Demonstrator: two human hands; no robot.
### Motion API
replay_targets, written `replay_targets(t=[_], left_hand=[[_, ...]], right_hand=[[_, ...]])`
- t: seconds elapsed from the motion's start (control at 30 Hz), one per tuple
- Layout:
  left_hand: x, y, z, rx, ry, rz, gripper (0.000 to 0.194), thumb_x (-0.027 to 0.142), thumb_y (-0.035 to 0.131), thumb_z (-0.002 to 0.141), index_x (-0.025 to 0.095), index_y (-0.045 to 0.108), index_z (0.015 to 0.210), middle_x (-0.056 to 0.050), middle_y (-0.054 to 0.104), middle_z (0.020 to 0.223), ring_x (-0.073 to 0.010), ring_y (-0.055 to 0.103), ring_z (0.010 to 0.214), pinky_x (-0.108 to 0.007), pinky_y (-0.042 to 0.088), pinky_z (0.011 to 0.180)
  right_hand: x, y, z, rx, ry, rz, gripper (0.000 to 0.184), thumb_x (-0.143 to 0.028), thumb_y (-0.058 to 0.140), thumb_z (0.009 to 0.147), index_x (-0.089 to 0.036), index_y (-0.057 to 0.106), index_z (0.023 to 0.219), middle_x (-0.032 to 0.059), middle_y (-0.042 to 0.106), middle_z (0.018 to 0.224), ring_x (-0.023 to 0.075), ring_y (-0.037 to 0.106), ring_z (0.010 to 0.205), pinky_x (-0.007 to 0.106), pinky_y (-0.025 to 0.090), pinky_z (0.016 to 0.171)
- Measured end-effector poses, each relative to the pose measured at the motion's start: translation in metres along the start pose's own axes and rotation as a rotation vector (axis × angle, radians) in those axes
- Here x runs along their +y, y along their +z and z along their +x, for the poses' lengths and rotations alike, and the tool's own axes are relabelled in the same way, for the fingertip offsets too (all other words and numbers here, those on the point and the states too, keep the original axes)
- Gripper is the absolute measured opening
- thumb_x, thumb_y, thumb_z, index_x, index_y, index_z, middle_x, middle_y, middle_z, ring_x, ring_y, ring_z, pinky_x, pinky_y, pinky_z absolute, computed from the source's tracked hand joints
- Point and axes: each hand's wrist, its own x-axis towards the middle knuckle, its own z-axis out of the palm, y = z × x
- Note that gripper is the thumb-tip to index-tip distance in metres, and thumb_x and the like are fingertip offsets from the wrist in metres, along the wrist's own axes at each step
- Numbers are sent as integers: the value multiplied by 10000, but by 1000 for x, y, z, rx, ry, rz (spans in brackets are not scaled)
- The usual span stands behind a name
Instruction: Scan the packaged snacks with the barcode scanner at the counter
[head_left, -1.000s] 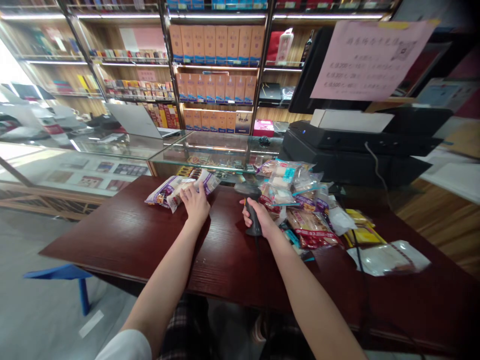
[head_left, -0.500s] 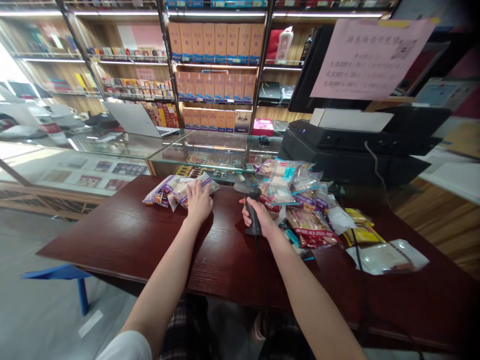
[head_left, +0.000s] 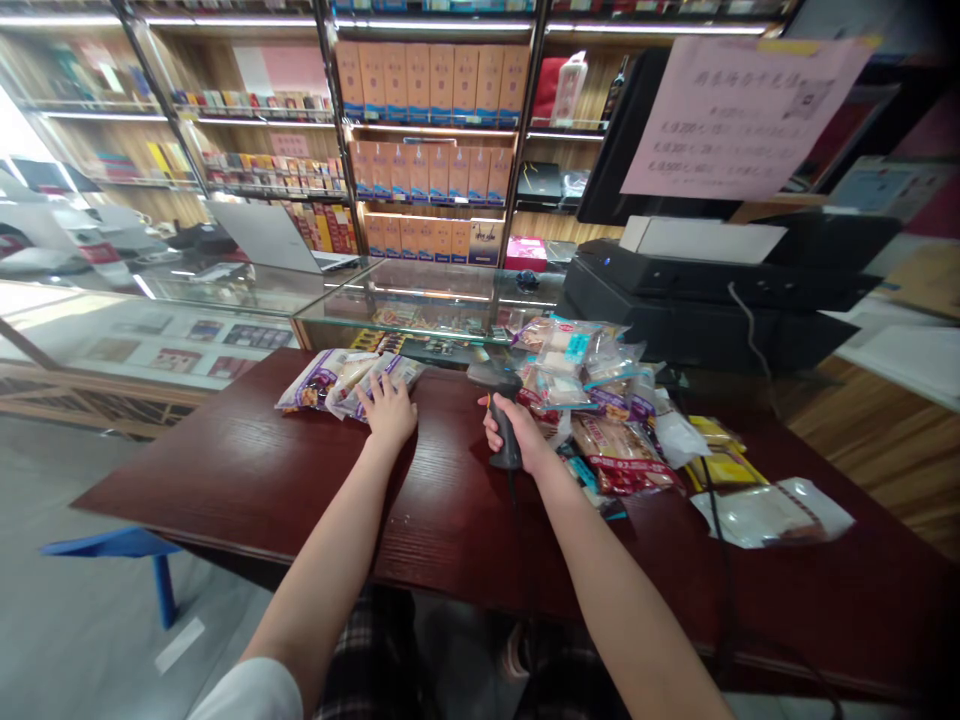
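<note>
Several snack packets (head_left: 379,383) under left hand (head_left: 388,415); right hand (head_left: 523,435) gripping barcode scanner (head_left: 505,442).

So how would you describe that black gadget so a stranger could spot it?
On the red wooden counter, find the heap of packaged snacks at the right. Just left of it, a person's right hand grips a black handheld barcode scanner, the only pistol-shaped thing there, trailing a cable.

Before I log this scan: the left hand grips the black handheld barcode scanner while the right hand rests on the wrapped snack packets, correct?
No, the hands are swapped: the head view shows the right hand gripping the black handheld barcode scanner, while the left hand rests on the wrapped snack packets.
</note>
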Motion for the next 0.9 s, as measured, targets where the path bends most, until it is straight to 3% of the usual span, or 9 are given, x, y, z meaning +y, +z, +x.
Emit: replay_targets(t=[0.47, 0.9], left_hand=[[4, -7, 0, -4, -2, -40, 537, 327, 481, 921, 125, 563, 1412, -261, 350, 1607, -472, 200, 1522, -783, 98, 1135], [10, 0, 0, 178, 137, -87, 407, 254, 438, 938, 107, 655, 1249, -248, 472, 1522, -399, 284, 1506, -706, 67, 1194]], right_hand=[[-3, -1, 0, -7, -21, 21, 427, -554, 705, 797, -197, 585, 997, -89, 506, 549, 80, 414, 365, 222, 346, 380], [-19, -2, -4, -20, -96, 68, 481, -602, 727, 760, -196, 595, 984, -99, 509, 541, 66, 403, 350, 214, 346, 364]])
